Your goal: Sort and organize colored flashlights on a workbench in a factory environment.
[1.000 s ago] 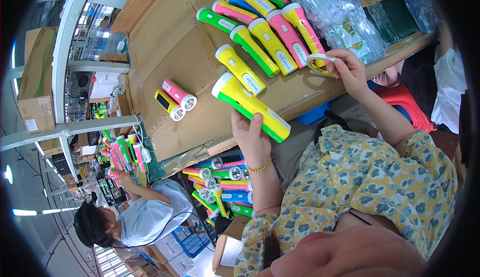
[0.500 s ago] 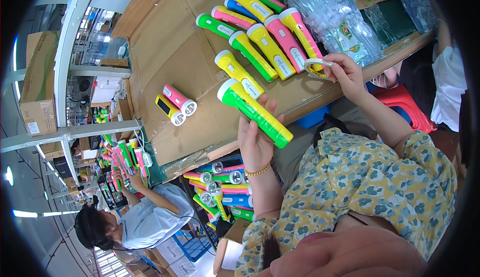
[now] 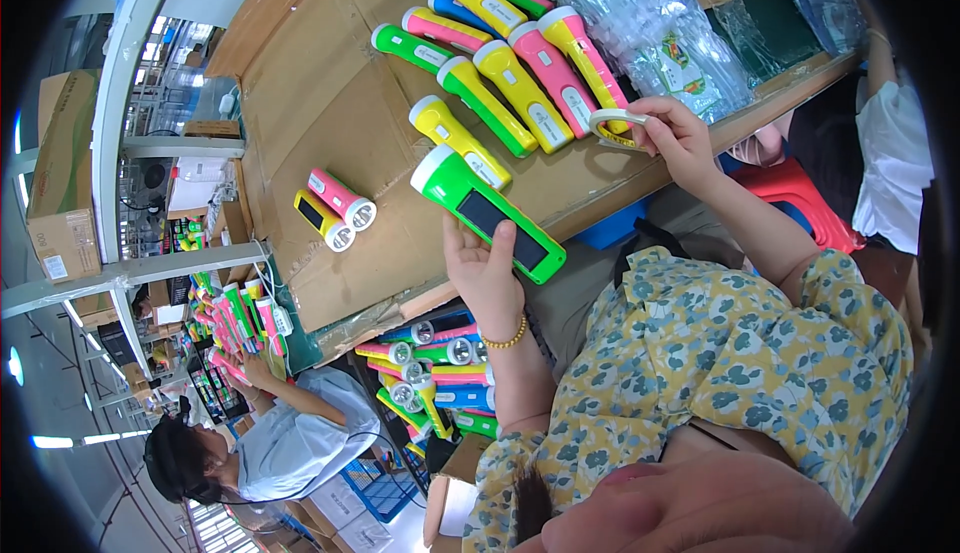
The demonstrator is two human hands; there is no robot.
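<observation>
Green torch [image 3: 488, 215], white head, dark panel, clasped in left hand [image 3: 487, 275]; right hand [image 3: 678, 136] pinching tape roll [image 3: 613, 128]

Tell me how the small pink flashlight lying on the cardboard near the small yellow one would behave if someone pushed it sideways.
The small pink cylindrical plastic flashlight would probably roll, since its body looks round and it lies on its side on the flat brown cardboard sheet. It seems light and stiff, being short and plastic. It would likely bump the small yellow plastic flashlight beside it.

Yellow floral blouse, gold bead bracelet [image 3: 508, 336]
</observation>
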